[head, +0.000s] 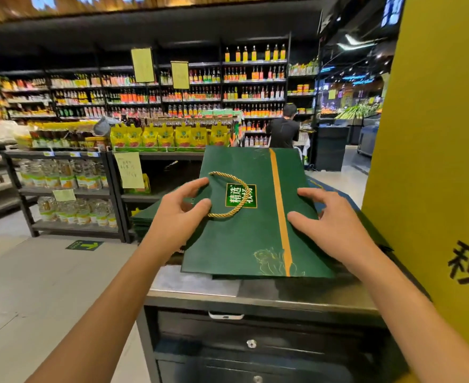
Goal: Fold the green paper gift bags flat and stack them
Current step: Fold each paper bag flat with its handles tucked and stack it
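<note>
- Bag (pixel 249 236), folded flat, lies tilted above the steel counter (pixel 200 283), held between both hands.
- Stack (pixel 145 217) of more bags sits under its left side.
- Left hand (pixel 183 214) pinches the bag's left edge beside the rope handle (pixel 246 190).
- Right hand (pixel 335 222), fingers curled, grips the bag's right edge.

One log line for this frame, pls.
phase: stacking | top green bag: flat, on bag stack | left hand: grips left edge by rope handle | right hand: grips right edge
</note>
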### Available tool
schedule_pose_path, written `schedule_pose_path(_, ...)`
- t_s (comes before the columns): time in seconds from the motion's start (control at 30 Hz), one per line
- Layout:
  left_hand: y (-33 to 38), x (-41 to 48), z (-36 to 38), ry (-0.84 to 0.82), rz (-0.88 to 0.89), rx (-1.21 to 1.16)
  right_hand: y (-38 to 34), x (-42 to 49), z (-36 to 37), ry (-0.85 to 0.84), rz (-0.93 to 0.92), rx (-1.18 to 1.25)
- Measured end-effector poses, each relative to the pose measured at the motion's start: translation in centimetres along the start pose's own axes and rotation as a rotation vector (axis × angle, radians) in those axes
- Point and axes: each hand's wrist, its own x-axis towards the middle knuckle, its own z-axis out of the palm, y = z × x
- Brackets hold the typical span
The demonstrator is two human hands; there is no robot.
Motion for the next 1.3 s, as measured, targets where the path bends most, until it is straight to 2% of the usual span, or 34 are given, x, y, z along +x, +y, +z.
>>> schedule_pose_path(0.1,1.4,3.5,2.7,-0.086,0.007,0.022,0.7,2.3,-2.4,0.075,0.055,0.028)
schedule_pose_path(0.2,1.8,6.8,6.0,-0.197,0.042,0.15,2.2,4.6,-4.6,0.119,0.131,-0.025)
schedule_pose_path(0.43,1.1,13.1,12.9,-0.349,0.013,0.197,7.4,8.9,-6.9,0.119,0.341,-0.117)
schedule_pose_path(0.6,-0.5,14.9,16.3,-0.435,0.0,0.299,10.2,9.6,-5.9,0.091,0.356,-0.287)
schedule_pose_path(0.8,-2.5,15.2,17.9,-0.443,-0.018,0.367,11.8,9.4,-4.4,0.054,0.322,-0.36)
schedule_pose_path(0.97,-2.4,15.8,18.4,-0.456,0.001,0.464,12.4,9.8,-4.2,0.034,0.277,-0.277)
schedule_pose_path(1.13,0.6,17.4,19.9,-0.339,0.17,0.502,13.5,11.0,-3.4,0.015,0.222,-0.208)
schedule_pose_path(1.2,1.2,18.0,21.1,-0.434,0.25,0.599,14.2,11.6,-2.9,-0.014,0.237,-0.199)
schedule_pose_path(1.3,0.1,18.2,23.0,-0.672,0.299,0.946,15.9,12.0,-1.9,-0.131,0.273,-0.241)
